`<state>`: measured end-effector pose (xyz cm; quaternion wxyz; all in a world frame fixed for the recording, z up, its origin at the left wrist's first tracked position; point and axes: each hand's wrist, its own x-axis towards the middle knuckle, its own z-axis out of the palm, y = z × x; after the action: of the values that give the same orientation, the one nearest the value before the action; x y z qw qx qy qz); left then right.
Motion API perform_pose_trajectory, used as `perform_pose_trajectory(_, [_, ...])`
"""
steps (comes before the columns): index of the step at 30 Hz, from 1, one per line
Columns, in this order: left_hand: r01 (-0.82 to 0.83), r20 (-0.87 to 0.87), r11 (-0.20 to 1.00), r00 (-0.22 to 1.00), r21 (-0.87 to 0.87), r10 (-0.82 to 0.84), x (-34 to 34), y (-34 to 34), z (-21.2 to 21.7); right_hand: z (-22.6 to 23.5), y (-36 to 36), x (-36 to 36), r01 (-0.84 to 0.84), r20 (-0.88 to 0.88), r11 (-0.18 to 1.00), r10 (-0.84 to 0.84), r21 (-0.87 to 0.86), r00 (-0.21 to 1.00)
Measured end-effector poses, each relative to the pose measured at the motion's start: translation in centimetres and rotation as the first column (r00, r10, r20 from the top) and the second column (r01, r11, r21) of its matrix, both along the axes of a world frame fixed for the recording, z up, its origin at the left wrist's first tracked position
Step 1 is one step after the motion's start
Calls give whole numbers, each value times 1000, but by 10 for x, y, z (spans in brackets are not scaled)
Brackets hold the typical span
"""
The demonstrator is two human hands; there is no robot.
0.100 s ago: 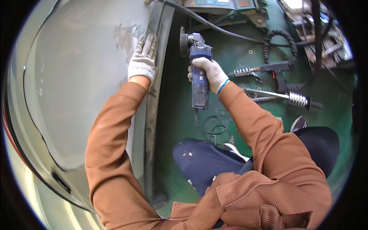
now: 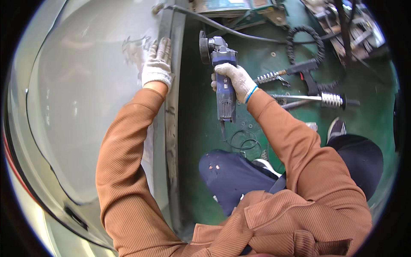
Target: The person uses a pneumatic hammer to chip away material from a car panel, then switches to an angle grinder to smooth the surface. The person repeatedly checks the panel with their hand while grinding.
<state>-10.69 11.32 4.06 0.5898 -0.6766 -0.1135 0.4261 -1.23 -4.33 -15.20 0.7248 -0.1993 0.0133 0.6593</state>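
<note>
Reaching over the grey panel (image 2: 85, 115), your left hand (image 2: 158, 64) lies palm down beside the panel's right edge, its gloved fingers straight, slightly parted and holding nothing; from above, it is hard to tell how firmly they press. A scraped patch (image 2: 134, 52) shows just left of those fingertips. Your right hand (image 2: 236, 78), also gloved, is wrapped snugly around the blue body of the angle grinder (image 2: 225, 92). You have the grinder above the green floor (image 2: 192, 128), apart from the panel's right edge, its dark disc (image 2: 204, 48) on the side toward that edge. Right of your right hand, a pistol-shaped tool (image 2: 306, 70) and a sprung rod (image 2: 332, 100) lie on the floor.
</note>
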Motion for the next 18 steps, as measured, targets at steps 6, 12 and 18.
perform_pose_trajectory(6, [14,-54,1000,998,23,-12,-23,22,-13,15,-49,-3,208,86,972,-199,-109,976])
perform_pose_trajectory(12, [-54,-176,998,983,-41,46,-63,-36,8,27,-70,-26,300,193,936,-265,-182,945])
perform_pose_trajectory(18, [-87,-112,996,990,-23,84,-110,-70,11,18,-62,-39,232,287,972,-210,-42,934])
